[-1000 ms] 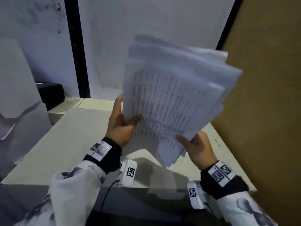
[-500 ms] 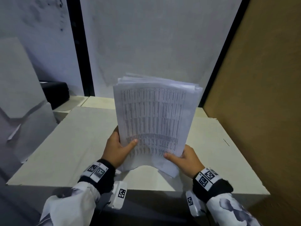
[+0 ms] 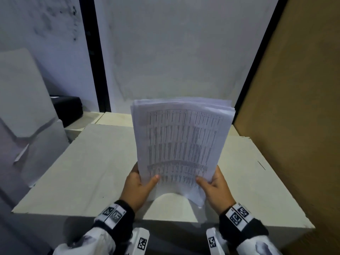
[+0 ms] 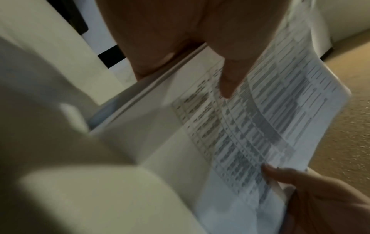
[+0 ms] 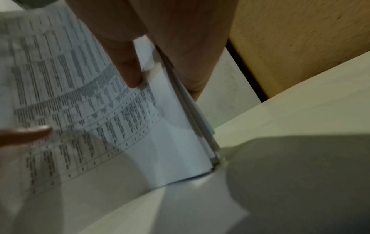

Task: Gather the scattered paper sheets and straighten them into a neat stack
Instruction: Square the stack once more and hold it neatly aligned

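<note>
A stack of printed paper sheets (image 3: 181, 142) stands nearly upright on its lower edge on the pale tabletop (image 3: 92, 162). The front sheet shows a table of small text. My left hand (image 3: 137, 184) grips the stack's lower left side, thumb on the front. My right hand (image 3: 214, 186) grips the lower right side the same way. In the left wrist view the sheets (image 4: 260, 126) run under my left thumb (image 4: 230, 79). In the right wrist view the stack's (image 5: 100, 102) bottom corner touches the table. The top edges are slightly fanned and uneven.
A brown board wall (image 3: 298, 116) rises close on the right. White panels (image 3: 24, 100) lean at the left, with a black box (image 3: 68, 109) behind them. A white wall with a black vertical strip (image 3: 93, 57) stands behind the table.
The sheets were fanned out and tilted high in the air; both hands have lowered them, squared them more, and set the lower edge on the table.
</note>
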`<state>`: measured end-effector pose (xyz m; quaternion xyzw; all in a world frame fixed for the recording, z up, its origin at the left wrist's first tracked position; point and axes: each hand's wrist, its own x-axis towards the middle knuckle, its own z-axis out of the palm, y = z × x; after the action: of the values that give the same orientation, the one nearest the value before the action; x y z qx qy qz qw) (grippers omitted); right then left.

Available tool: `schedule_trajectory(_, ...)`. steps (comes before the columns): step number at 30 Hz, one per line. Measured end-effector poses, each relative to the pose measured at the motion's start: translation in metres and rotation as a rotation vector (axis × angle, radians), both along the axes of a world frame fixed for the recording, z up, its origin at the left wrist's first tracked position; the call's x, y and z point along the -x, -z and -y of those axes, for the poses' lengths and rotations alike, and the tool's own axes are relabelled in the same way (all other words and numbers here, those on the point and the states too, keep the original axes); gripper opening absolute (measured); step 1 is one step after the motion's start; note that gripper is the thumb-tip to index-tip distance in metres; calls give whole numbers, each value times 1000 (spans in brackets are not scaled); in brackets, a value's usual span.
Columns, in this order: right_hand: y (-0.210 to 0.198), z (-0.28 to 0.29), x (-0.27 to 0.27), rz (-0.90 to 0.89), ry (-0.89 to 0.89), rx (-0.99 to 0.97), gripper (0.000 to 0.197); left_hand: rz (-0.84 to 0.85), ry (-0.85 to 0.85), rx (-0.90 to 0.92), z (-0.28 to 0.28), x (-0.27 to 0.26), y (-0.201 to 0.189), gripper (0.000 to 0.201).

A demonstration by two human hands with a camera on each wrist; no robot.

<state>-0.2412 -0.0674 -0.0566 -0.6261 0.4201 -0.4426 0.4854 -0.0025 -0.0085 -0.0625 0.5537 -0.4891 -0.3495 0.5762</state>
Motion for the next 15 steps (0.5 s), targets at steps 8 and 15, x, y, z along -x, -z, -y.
schedule_trajectory(8, -101, 15, 1, 169, 1, 234, 48, -2, -65, 328, 31, -18, -130, 51)
schedule_trajectory(15, -137, 33, -15, 252, 44, 257, 32, 61, -126, 354, 36, -8, -138, 60)
